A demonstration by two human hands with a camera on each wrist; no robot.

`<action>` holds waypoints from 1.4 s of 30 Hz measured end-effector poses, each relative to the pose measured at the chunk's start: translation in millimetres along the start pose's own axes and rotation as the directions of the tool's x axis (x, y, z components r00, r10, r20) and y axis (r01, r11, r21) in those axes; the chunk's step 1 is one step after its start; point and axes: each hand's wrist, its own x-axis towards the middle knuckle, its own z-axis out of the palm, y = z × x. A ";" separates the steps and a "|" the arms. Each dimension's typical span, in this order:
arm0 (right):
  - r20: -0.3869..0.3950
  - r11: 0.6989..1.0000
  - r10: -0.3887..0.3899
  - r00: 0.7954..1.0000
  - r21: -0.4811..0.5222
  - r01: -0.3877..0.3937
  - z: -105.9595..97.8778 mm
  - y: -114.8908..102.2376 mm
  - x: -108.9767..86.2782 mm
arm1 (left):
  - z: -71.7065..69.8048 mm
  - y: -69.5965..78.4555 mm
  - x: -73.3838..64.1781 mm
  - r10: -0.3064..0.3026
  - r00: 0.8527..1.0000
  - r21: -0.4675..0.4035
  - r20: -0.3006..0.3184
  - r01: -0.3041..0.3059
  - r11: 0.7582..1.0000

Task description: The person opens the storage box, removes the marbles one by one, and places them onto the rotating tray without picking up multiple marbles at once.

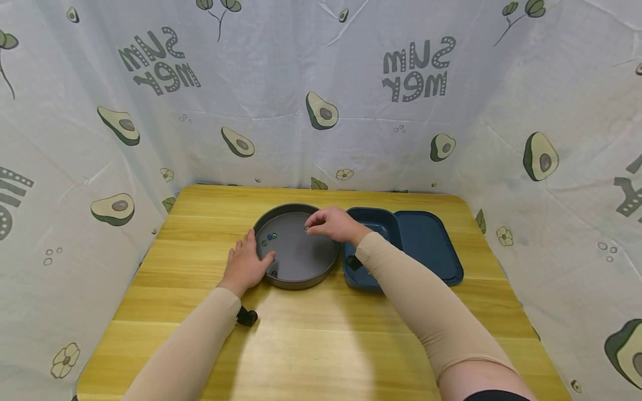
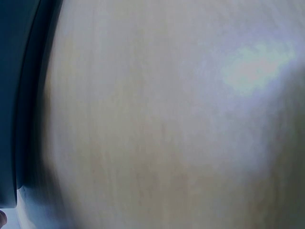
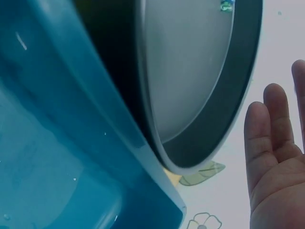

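Note:
A round grey pan (image 1: 301, 262) stands on the table, with several small glass marbles (image 1: 270, 236) on its floor near the left wall. My left hand (image 1: 246, 264) rests at the pan's left rim, fingers spread and fairly straight, thumb reaching over the edge. Over the pan's right part, my right hand (image 1: 335, 224) pinches a small greenish marble (image 1: 306, 228) between thumb and fingertips. In the right wrist view, straighter fingers (image 3: 259, 129) of that hand show at the right, while the pinch is out of sight. Marbles (image 3: 226, 5) glint at the top of that view.
Right of the pan stands a deep blue box (image 1: 373, 217), partly under my right forearm. A flat blue lid (image 1: 428, 245) lies beside it. The wooden table (image 1: 311, 345) ends at a printed curtain (image 1: 281, 83) behind. A dark edge (image 2: 24, 95) fills the left wrist view's left side.

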 end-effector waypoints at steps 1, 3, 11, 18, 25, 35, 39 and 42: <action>0.002 1.000 -0.002 1.000 0.000 0.002 0.9 0.0 0.8 | 0.0 0.0 0.0 -0.001 1.000 0.000 0.000 0.001 1.000; 0.002 1.000 -0.003 1.000 0.002 0.003 2.4 -0.5 2.0 | 0.2 -0.3 -0.3 -0.002 1.000 -0.001 -0.002 0.002 1.000; -0.008 1.000 -0.011 1.000 0.020 0.011 8.1 -0.9 6.2 | 2.0 0.2 0.4 -0.010 1.000 0.002 -0.001 0.010 1.000; -0.015 1.000 -0.008 1.000 0.013 0.008 10.9 -1.3 8.7 | 3.7 -0.9 1.4 -0.016 1.000 -0.004 0.001 0.016 1.000; -0.020 1.000 0.003 1.000 0.010 -0.003 11.7 -3.4 9.5 | 4.5 -2.2 2.3 -0.010 1.000 -0.007 -0.008 0.010 1.000; -0.008 1.000 -0.013 1.000 0.027 0.013 10.5 -5.4 8.1 | -0.1 1.7 -0.2 -0.002 1.000 -0.001 -0.010 0.002 1.000; -0.010 1.000 -0.014 1.000 0.027 0.015 10.6 -5.7 8.1 | 0.0 1.4 -0.1 -0.003 1.000 -0.002 -0.009 0.003 1.000; -0.012 1.000 -0.020 1.000 0.023 0.020 11.0 -5.4 8.5 | 0.1 1.2 -0.1 -0.005 1.000 -0.002 -0.009 0.004 1.000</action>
